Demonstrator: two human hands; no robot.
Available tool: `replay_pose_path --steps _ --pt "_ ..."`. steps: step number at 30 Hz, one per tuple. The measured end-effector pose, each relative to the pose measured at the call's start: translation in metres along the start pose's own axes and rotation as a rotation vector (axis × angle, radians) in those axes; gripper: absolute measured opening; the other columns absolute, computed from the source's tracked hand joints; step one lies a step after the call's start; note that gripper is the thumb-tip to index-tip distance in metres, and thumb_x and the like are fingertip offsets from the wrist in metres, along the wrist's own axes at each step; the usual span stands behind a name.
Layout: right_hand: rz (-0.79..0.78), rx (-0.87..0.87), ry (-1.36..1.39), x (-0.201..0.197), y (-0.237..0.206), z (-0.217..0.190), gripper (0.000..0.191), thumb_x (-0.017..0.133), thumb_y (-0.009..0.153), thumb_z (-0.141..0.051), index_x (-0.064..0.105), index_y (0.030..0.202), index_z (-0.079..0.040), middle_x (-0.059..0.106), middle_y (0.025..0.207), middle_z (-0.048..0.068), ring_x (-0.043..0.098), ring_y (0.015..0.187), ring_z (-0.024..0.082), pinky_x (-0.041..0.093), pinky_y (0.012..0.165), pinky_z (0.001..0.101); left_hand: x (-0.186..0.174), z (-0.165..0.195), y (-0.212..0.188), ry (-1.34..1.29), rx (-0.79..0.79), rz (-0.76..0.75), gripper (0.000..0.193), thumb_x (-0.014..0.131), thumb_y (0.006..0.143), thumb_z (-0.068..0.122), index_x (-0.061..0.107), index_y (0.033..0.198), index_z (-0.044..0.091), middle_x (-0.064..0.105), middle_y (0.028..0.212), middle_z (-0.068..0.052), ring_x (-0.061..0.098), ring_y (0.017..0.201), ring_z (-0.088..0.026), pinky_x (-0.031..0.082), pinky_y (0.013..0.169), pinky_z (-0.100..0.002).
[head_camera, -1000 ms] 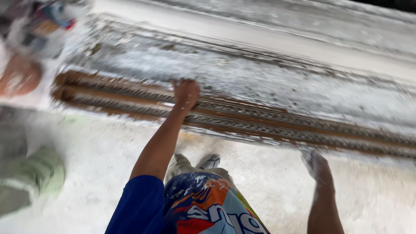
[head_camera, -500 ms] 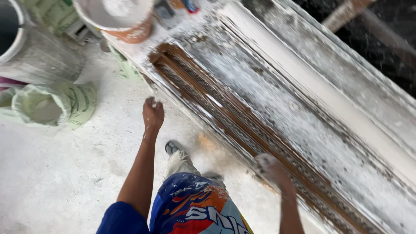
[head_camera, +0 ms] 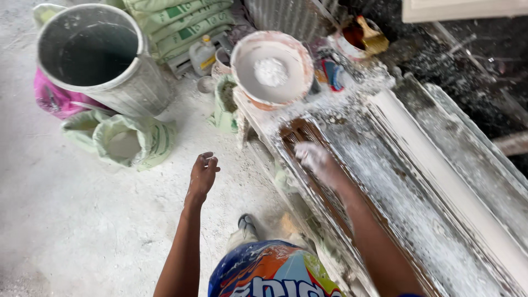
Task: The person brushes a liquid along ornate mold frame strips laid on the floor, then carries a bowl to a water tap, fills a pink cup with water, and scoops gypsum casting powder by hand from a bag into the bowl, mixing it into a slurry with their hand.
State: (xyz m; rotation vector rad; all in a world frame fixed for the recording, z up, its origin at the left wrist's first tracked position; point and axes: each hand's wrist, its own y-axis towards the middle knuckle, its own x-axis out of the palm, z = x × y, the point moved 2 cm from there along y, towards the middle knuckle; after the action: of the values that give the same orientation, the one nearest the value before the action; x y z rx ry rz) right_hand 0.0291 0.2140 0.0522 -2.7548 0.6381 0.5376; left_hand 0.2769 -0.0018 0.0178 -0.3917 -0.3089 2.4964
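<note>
Your right hand (head_camera: pixel 316 159), plaster-coated, rests flat and open-fingered on near end of long plaster mould (head_camera: pixel 385 198), inside brown groove by its left edge. Your left hand (head_camera: pixel 202 173) hangs free over floor (head_camera: pixel 82 220), fingers loosely curled, gripping nothing. Plaster bowl (head_camera: pixel 272 69) sits at 12 o'clock on worktop corner. Metal bucket (head_camera: pixel 104 58) and open sacks (head_camera: pixel 126 144) at 10 o'clock. Open floor room at 8 o'clock.

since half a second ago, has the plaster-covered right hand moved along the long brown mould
Yes. The right hand went up the long brown mould toward the white plaster bowl, now near that end.
</note>
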Motion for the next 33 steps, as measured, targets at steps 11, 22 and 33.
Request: replay_pose_path --steps 11,22,33 --pt "-0.002 -0.126 -0.758 -0.022 0.242 -0.081 0.039 0.064 0.101 -0.024 0.064 0.121 0.01 0.067 0.114 0.034 0.067 0.111 0.045 0.054 0.096 0.0458 0.005 0.006 0.049 -0.113 -0.081 -0.031 0.047 0.053 0.101 0.028 0.053 0.139 0.0 0.07 0.119 -0.016 0.072 0.097 -0.023 0.055 0.089 -0.038" --pt "-0.567 -0.201 -0.786 -0.022 0.285 -0.064 0.019 0.059 0.091 -0.011 0.069 0.101 0.002 0.072 0.093 0.022 0.071 0.088 0.038 0.055 0.085 0.0501 0.033 0.035 0.123 -0.032 -0.051 0.0 0.047 0.055 0.1 0.028 0.053 0.139 0.002 0.069 0.124 -0.018 0.072 0.098 -0.023 0.056 0.087 -0.037" --pt "0.006 -0.377 -0.797 -0.061 0.302 -0.02 0.046 0.062 0.094 -0.025 0.061 0.134 -0.002 0.06 0.135 0.028 0.048 0.133 0.048 0.022 0.119 0.0551 0.082 0.104 0.233 0.022 0.216 0.115 0.044 0.057 0.101 0.024 0.053 0.131 -0.008 0.053 0.14 -0.028 0.065 0.113 -0.034 0.057 0.093 -0.042"
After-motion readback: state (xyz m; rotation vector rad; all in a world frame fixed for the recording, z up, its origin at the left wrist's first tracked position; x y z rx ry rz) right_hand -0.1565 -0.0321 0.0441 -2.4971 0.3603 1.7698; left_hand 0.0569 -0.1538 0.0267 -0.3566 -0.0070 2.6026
